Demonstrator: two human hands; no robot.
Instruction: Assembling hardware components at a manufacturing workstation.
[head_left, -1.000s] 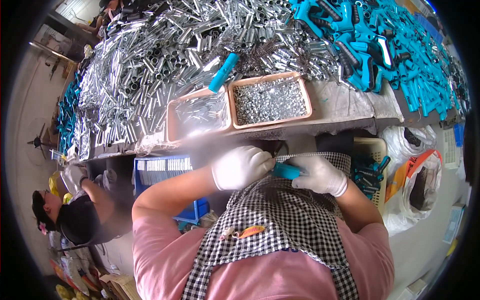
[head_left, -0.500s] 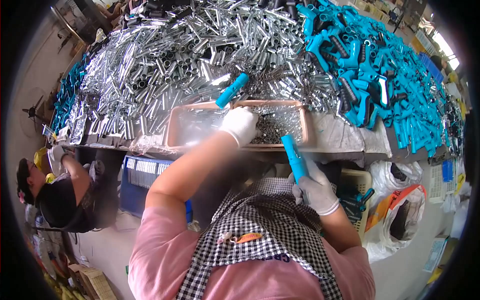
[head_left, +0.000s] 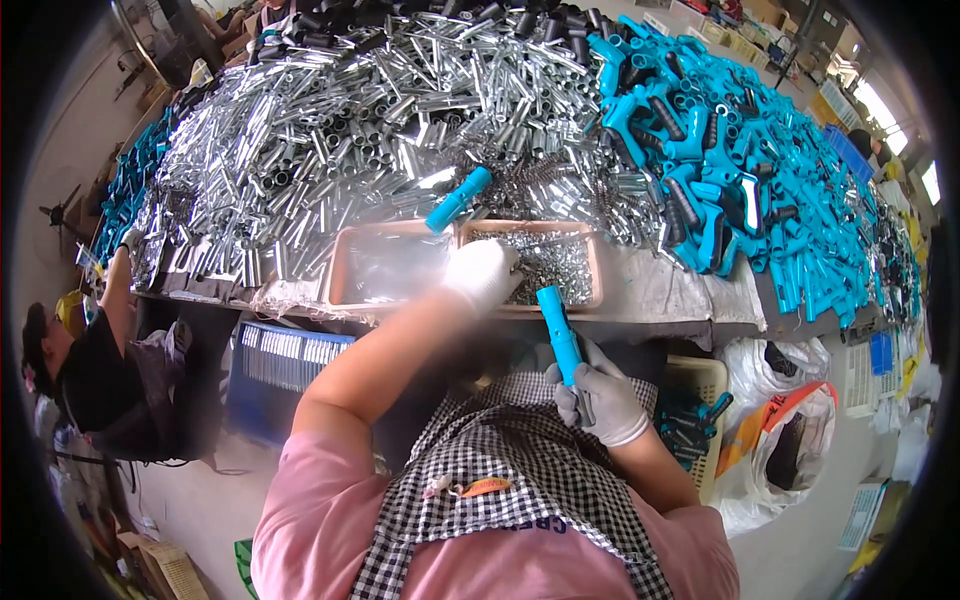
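Note:
My right hand [head_left: 598, 398], in a pale glove, grips a blue plastic tube [head_left: 559, 335] that stands nearly upright in front of my checked apron. My left hand [head_left: 482, 273], also gloved and blurred, reaches over the right tray [head_left: 592, 262] filled with small metal parts; whether it holds one I cannot tell. The left tray [head_left: 335, 268] beside it looks almost bare. Another blue tube [head_left: 458, 199] lies across the far rims of both trays.
A big heap of shiny metal tubes [head_left: 330, 130] covers the table's left and middle, and blue plastic handles [head_left: 740, 170] pile up on the right. A person in black [head_left: 95, 370] works at the left. A blue crate [head_left: 285, 360], yellow basket [head_left: 700, 385] and bags [head_left: 790, 440] sit below the table.
My left hand left the blue tube and reached out to the parts tray. My right hand turned the tube from lying sideways to upright.

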